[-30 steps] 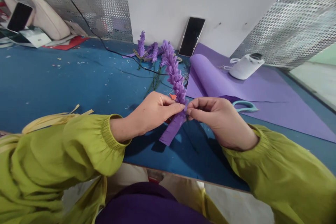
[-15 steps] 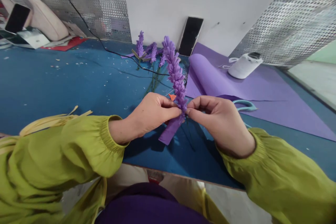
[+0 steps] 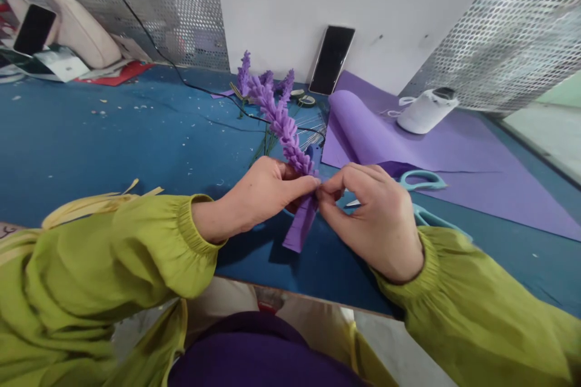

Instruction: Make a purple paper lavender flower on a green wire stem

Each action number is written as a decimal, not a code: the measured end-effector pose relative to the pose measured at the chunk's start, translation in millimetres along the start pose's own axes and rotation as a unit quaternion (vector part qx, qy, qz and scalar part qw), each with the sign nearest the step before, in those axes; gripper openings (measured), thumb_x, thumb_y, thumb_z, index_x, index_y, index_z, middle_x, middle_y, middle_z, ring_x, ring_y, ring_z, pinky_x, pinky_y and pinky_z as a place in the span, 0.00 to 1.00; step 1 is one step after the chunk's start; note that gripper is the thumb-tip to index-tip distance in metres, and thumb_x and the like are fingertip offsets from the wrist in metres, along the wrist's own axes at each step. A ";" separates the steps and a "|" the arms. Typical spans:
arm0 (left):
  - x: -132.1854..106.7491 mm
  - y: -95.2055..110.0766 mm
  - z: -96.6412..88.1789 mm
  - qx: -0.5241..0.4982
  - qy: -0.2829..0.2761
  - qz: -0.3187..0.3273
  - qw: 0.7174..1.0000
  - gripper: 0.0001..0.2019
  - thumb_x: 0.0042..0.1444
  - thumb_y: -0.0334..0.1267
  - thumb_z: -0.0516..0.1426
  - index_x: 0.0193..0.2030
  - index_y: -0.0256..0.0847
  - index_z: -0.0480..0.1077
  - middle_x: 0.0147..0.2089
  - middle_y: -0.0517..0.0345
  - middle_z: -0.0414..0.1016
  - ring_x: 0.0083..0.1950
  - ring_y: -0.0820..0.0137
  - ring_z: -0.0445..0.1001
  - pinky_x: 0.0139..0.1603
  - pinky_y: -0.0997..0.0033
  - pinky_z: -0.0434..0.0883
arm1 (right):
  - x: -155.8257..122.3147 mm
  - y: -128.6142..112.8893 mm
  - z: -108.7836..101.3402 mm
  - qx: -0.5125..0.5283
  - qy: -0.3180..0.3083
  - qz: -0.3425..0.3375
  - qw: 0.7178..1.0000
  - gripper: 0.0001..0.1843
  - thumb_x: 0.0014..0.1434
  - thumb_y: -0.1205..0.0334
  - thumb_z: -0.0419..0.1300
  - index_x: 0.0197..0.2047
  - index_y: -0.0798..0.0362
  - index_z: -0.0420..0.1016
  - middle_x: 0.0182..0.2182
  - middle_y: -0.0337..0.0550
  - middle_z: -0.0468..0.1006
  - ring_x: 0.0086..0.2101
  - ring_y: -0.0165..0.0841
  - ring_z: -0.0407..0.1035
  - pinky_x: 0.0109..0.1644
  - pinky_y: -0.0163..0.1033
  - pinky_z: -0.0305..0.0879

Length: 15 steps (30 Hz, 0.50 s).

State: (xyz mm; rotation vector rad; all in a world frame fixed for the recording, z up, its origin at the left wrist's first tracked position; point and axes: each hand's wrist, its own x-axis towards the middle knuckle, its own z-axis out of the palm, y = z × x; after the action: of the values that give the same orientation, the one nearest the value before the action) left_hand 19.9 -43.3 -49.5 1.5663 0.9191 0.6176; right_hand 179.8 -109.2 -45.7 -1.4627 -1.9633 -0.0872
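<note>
A purple lavender flower (image 3: 282, 124) made of looped strip leans up and to the left between my hands. My left hand (image 3: 265, 193) pinches its lower end between thumb and fingers. From under that grip a flat purple strip (image 3: 299, 227) hangs toward the table's front. My right hand (image 3: 374, 211) is closed at the flower's base, thumb and fingertips pressed together on the strip's edge; the exact bit it pinches is hidden. Partly behind the right hand lie light-blue-handled scissors (image 3: 424, 180), their blade tip showing left of it.
Finished lavender stems (image 3: 244, 75) lie behind the flower, near rolls of green tape (image 3: 306, 100) and thin wires (image 3: 308, 133). Purple sheets (image 3: 454, 151) cover the right side, with a white container (image 3: 426, 112) on them. A phone (image 3: 332, 60) leans on the white board; a black cable (image 3: 181, 75) crosses the table.
The flower has tilted further left, its tip lower. The hanging strip has turned steeper. My right hand has shifted slightly left and rolled over, uncovering more of the scissors.
</note>
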 end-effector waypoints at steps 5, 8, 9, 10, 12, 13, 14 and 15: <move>-0.7 5.8 -2.3 0.022 -0.001 -0.007 1.000 0.17 0.54 0.46 0.58 0.22 0.36 0.69 0.21 0.64 0.65 0.22 0.79 0.59 0.23 0.77 0.56 | 10.0 10.0 -17.1 0.162 -0.042 0.117 0.979 0.07 0.58 0.59 0.62 0.30 0.51 0.77 0.27 0.38 0.80 0.29 0.32 0.71 0.35 0.38 0.64; -1.5 7.5 -3.3 0.025 0.001 -0.005 1.000 0.16 0.54 0.46 0.59 0.23 0.35 0.71 0.22 0.64 0.67 0.23 0.79 0.59 0.23 0.77 0.57 | 15.1 17.7 -23.0 0.258 -0.089 0.198 0.942 0.10 0.54 0.54 0.66 0.28 0.52 0.79 0.25 0.38 0.79 0.28 0.31 0.69 0.33 0.36 0.64; -1.6 7.5 -3.5 0.030 0.001 -0.002 1.000 0.16 0.54 0.46 0.59 0.23 0.35 0.71 0.22 0.64 0.66 0.22 0.79 0.59 0.23 0.77 0.57 | 15.6 19.4 -22.8 0.283 -0.114 0.214 0.928 0.11 0.53 0.53 0.67 0.28 0.52 0.79 0.25 0.38 0.79 0.28 0.31 0.69 0.32 0.36 0.64; -1.6 7.2 -3.7 0.037 0.002 0.003 0.999 0.17 0.54 0.46 0.59 0.22 0.35 0.70 0.21 0.64 0.65 0.23 0.79 0.58 0.24 0.77 0.57 | 15.4 20.7 -21.8 0.301 -0.135 0.227 0.916 0.11 0.51 0.53 0.68 0.28 0.52 0.80 0.26 0.38 0.79 0.28 0.30 0.69 0.33 0.36 0.64; -1.3 6.0 -3.9 0.053 0.005 0.011 0.999 0.18 0.54 0.47 0.59 0.21 0.36 0.70 0.21 0.64 0.64 0.23 0.79 0.58 0.24 0.77 0.57 | 14.2 21.7 -18.5 0.322 -0.158 0.245 0.901 0.11 0.49 0.53 0.70 0.28 0.52 0.81 0.26 0.38 0.80 0.28 0.30 0.69 0.34 0.35 0.65; -0.9 5.2 -4.1 0.060 0.007 0.013 0.998 0.18 0.55 0.48 0.58 0.22 0.35 0.71 0.21 0.64 0.64 0.23 0.78 0.58 0.24 0.76 0.57 | 13.6 21.8 -16.9 0.331 -0.160 0.252 0.895 0.11 0.49 0.53 0.70 0.28 0.52 0.81 0.26 0.38 0.80 0.28 0.29 0.69 0.34 0.35 0.65; -0.6 4.4 -4.2 0.065 0.007 0.015 0.998 0.18 0.55 0.48 0.58 0.22 0.35 0.71 0.21 0.64 0.64 0.23 0.78 0.58 0.24 0.76 0.56 | 13.1 21.7 -15.5 0.340 -0.160 0.262 0.889 0.10 0.48 0.53 0.71 0.27 0.51 0.81 0.25 0.38 0.80 0.28 0.29 0.69 0.35 0.35 0.65; -0.3 3.7 -4.4 0.068 0.006 0.016 0.998 0.18 0.55 0.48 0.58 0.23 0.35 0.72 0.20 0.64 0.63 0.23 0.78 0.57 0.24 0.76 0.56 | 13.0 21.6 -14.5 0.352 -0.161 0.272 0.881 0.10 0.47 0.53 0.71 0.27 0.51 0.81 0.25 0.38 0.80 0.28 0.29 0.69 0.35 0.35 0.65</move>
State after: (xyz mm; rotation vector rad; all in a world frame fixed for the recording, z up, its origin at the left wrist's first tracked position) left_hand 17.0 -41.3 -44.9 1.7020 0.9640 0.5980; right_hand 203.6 -96.8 -34.6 -1.4943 -1.4718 1.0656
